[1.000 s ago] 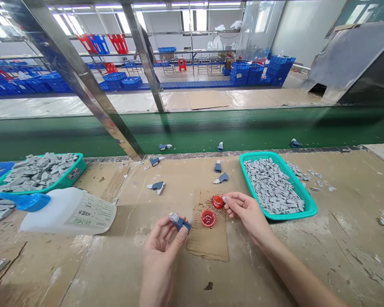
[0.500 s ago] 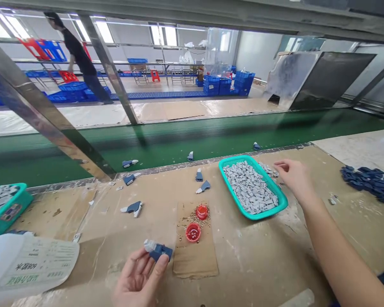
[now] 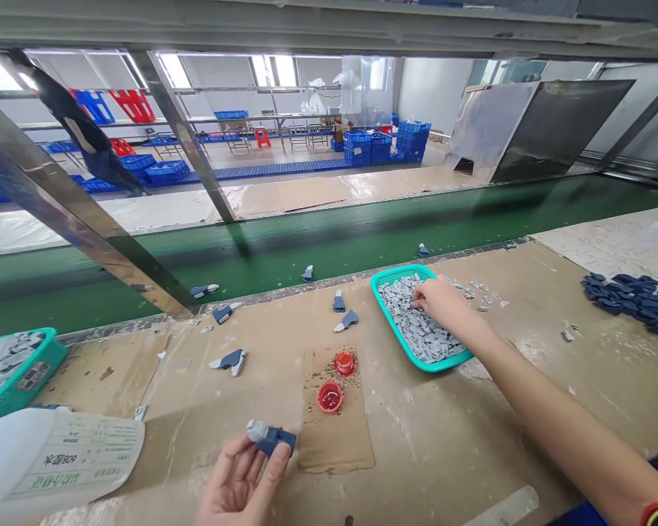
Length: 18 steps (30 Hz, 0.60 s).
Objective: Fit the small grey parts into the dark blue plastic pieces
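My left hand (image 3: 240, 482) sits at the bottom of the view, shut on a blue plastic part with a pale grey piece at its end (image 3: 270, 438). My right hand (image 3: 441, 303) reaches into a teal plastic tray (image 3: 393, 332), its fingertips among the small grey plastic pieces (image 3: 417, 325). I cannot tell whether those fingers hold a piece. Two red caps (image 3: 345, 362) (image 3: 330, 397) stand on a cardboard scrap (image 3: 334, 446) strewn with brown grains, between my hands. The nearer cap holds red liquid.
Several blue-and-grey parts (image 3: 231, 360) lie on the worn bench. A white bottle (image 3: 11, 467) lies at lower left, below a teal basket (image 3: 16, 372). A blue pile (image 3: 630, 303) lies at right. A green conveyor belt (image 3: 329, 256) runs behind the bench.
My right hand has moved from the red caps, past the tray's edge, into the teal tray. My left hand still holds the blue part. The view has turned right and tilted.
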### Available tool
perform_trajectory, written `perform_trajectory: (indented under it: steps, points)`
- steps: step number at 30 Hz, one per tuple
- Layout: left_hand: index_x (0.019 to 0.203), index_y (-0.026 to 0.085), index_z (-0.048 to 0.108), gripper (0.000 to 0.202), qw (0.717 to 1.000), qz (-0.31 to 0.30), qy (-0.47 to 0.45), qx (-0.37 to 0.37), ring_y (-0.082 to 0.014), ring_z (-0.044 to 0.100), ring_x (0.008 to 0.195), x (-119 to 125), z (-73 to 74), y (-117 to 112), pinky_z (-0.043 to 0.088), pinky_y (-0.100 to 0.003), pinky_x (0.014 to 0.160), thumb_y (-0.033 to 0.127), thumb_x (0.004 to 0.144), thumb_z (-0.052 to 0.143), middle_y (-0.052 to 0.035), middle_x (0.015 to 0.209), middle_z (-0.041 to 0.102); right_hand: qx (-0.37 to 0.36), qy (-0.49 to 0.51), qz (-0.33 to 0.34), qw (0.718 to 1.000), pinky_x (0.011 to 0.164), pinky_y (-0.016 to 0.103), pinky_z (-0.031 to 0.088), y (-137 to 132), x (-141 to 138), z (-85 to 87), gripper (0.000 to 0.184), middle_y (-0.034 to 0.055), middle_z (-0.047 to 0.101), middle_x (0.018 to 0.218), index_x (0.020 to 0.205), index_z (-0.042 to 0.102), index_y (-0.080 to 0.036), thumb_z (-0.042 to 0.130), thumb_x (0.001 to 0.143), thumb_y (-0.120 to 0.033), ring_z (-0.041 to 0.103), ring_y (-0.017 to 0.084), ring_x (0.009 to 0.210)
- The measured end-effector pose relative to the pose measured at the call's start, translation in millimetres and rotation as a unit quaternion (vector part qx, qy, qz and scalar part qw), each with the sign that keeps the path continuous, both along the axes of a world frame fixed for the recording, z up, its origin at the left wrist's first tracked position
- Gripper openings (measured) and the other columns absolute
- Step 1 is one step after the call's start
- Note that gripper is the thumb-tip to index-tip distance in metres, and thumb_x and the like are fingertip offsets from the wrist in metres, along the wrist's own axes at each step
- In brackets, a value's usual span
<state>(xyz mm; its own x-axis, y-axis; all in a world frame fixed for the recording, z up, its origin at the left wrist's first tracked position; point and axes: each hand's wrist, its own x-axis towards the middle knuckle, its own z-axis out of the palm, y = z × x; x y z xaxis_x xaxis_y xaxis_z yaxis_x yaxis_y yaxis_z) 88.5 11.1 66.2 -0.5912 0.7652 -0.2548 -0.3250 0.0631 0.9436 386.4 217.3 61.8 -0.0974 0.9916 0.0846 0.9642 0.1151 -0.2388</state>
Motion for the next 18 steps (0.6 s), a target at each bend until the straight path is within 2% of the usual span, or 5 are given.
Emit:
perform_trajectory:
  steps: [3,6,9,12,18]
  points:
    - [0.083,0.02,0.062,0.044,1.0,0.003,-0.002,0.007,-0.011,0.065,0.082,0,-3.8,-4,0.051,-0.012,0.076,0.027,0.047,0.087,0.001,0.082,0.07,0.02,0.031,-0.014,0.999,0.065,0.032,0.043,-17,-8,6.9,0.014,0.0075,0.068,0.077,0.075,0.068,-0.019,0.058,0.085,-0.02,0.06,0.026,0.083]
    - [0.084,0.018,0.061,0.042,1.0,-0.001,-0.002,0.01,-0.0129,0.066,0.085,0,-5.8,-3,0.052,-0.015,0.078,0.024,0.05,0.085,-0.0016,0.086,0.071,0.041,0.194,-0.002,0.98,0.067,0.029,0.047,-49,-35,17.1,0.014,0.0031,0.07,0.086,0.083,0.066,-0.021,0.056,0.088,-0.03,0.063,0.02,0.079]
    - [0.084,0.017,0.061,0.042,1.0,-0.011,-0.017,0.008,-0.0165,0.068,0.087,-2,-5.4,-1,0.053,-0.019,0.078,0.023,0.051,0.085,-0.0047,0.088,0.072,-0.04,0.439,0.027,0.897,0.062,0.027,0.05,-83,-76,16.2,0.017,0.0028,0.07,0.08,0.083,0.066,-0.021,0.065,0.08,-0.037,0.064,0.019,0.074]
    - [0.087,0.015,0.061,0.042,0.999,-0.02,-0.032,0.022,-0.0195,0.068,0.088,-3,-3.5,-1,0.055,-0.023,0.079,0.02,0.052,0.085,-0.0074,0.091,0.072,-0.143,0.531,0.038,0.834,0.052,0.026,0.05,-105,-110,3.0,0.023,0.0055,0.07,0.075,0.081,0.066,-0.018,0.066,0.077,-0.04,0.064,0.02,0.067]
    - [0.085,0.015,0.061,0.039,0.998,-0.022,-0.057,0.019,-0.0211,0.069,0.086,0,-0.1,-5,0.056,-0.025,0.077,0.019,0.053,0.084,-0.0083,0.09,0.073,-0.127,0.516,0.03,0.847,0.052,0.026,0.049,-108,-123,-17.5,0.025,0.0061,0.068,0.072,0.077,0.063,-0.017,0.064,0.079,-0.041,0.063,0.019,0.066]
